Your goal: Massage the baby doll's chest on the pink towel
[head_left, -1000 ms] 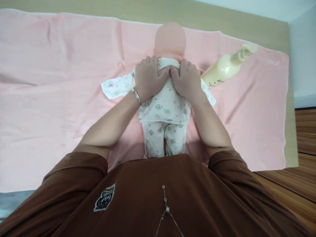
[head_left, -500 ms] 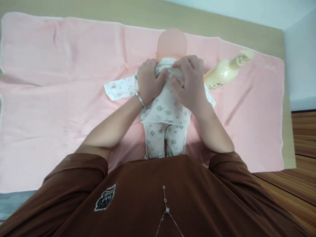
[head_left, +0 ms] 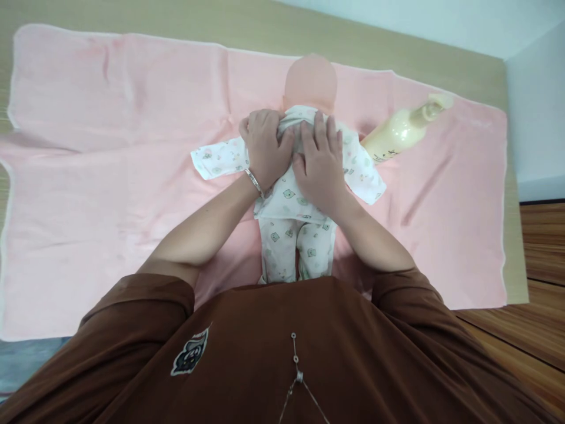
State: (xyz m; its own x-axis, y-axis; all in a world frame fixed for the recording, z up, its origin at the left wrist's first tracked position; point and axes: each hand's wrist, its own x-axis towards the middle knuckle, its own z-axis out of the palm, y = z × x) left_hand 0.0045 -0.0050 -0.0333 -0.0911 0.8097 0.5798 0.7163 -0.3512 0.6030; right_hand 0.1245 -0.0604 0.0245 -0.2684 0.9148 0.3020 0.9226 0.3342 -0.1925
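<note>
Doll [head_left: 310, 82] lying head at 12 o'clock, legs at 6: my left hand [head_left: 263, 147] is clamped on its collar [head_left: 296, 119], and my right hand [head_left: 320, 171] lies flat and unclenched at 3 o'clock of the left.

We wear a brown shirt [head_left: 282, 347] with short sleeves. A small grey-and-white emblem [head_left: 189, 353] sits on its left chest, a thin beaded silver chain [head_left: 296, 365] hangs down the front, and a silver bangle [head_left: 255, 182] rings the wrist of our left hand [head_left: 265, 147].
</note>
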